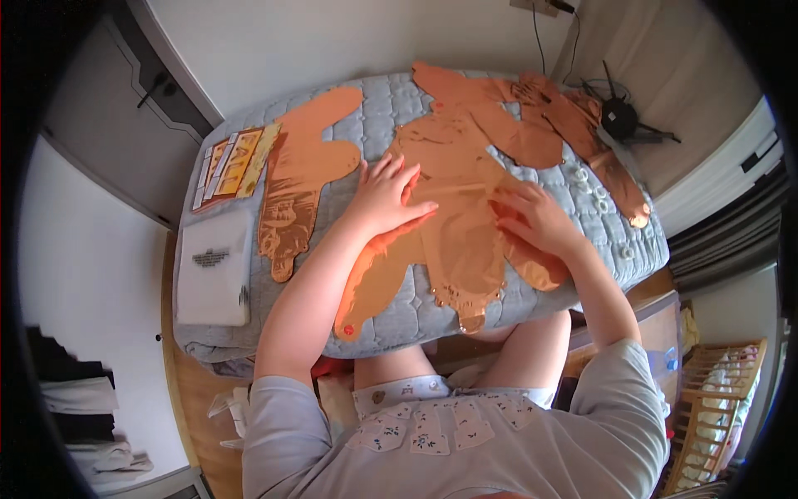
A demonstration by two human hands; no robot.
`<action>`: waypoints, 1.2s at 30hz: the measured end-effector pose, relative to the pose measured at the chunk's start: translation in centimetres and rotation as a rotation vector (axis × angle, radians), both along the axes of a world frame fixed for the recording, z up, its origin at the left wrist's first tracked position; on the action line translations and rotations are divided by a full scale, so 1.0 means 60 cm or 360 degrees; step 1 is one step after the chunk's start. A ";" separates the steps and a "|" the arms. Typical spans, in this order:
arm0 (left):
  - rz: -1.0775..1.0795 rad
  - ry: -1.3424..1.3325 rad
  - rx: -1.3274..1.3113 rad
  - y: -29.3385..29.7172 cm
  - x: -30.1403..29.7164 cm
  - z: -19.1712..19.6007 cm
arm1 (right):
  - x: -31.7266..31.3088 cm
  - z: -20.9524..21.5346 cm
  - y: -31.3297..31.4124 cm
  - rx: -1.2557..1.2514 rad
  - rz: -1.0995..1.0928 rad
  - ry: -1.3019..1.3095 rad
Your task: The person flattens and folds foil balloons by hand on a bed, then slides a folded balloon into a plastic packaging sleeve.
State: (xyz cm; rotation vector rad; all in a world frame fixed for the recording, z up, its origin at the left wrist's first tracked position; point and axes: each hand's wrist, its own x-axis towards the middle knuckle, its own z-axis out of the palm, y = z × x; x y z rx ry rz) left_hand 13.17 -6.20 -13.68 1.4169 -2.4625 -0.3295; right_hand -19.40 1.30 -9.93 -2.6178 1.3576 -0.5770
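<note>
A flat, uninflated orange foil balloon (461, 241) lies spread in front of me, with lobes toward my lap and a red dot on its near left one. My left hand (384, 198) rests on its left side, fingers spread and thumb stretched out toward the middle. On the right side, my right hand (534, 218) lies over the foil with fingers apart and slightly bent; the foil bulges a little beneath it. Another flat foil balloon (320, 158) is to the left of my left arm. More crumpled orange foil (573, 116) reaches to the far right.
All this lies on a grey quilted bed (378, 291). Printed packaging (237, 170) and a white plastic packet (214, 270) are at its left side. A black router (619, 119) with antennas stands at the far right. Several small white rings (594, 190) lie beside the foil.
</note>
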 end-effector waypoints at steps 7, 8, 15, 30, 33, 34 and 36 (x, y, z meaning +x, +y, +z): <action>0.0010 0.0023 -0.0089 -0.002 0.004 -0.012 | 0.007 -0.016 0.001 0.0115 0.0021 -0.0137; 0.0009 0.0034 -0.0092 -0.002 0.003 -0.013 | 0.007 -0.016 0.002 0.0115 0.0024 -0.0139; -0.0002 0.0017 -0.0060 -0.001 0.004 -0.007 | 0.005 -0.015 0.005 0.0109 0.0035 -0.0144; -0.0006 -0.0215 0.0426 0.006 0.084 0.073 | 0.004 -0.024 0.003 0.0133 0.0020 -0.0145; 0.0030 -0.0295 0.0418 0.011 0.088 0.072 | 0.010 -0.027 0.004 0.0120 -0.0003 -0.0081; 0.0057 -0.0351 0.0397 0.015 0.089 0.073 | 0.017 -0.024 0.007 0.0137 0.0000 -0.0079; 0.0085 -0.0406 0.0394 0.018 0.094 0.079 | 0.031 -0.014 0.013 0.0135 -0.0014 -0.0002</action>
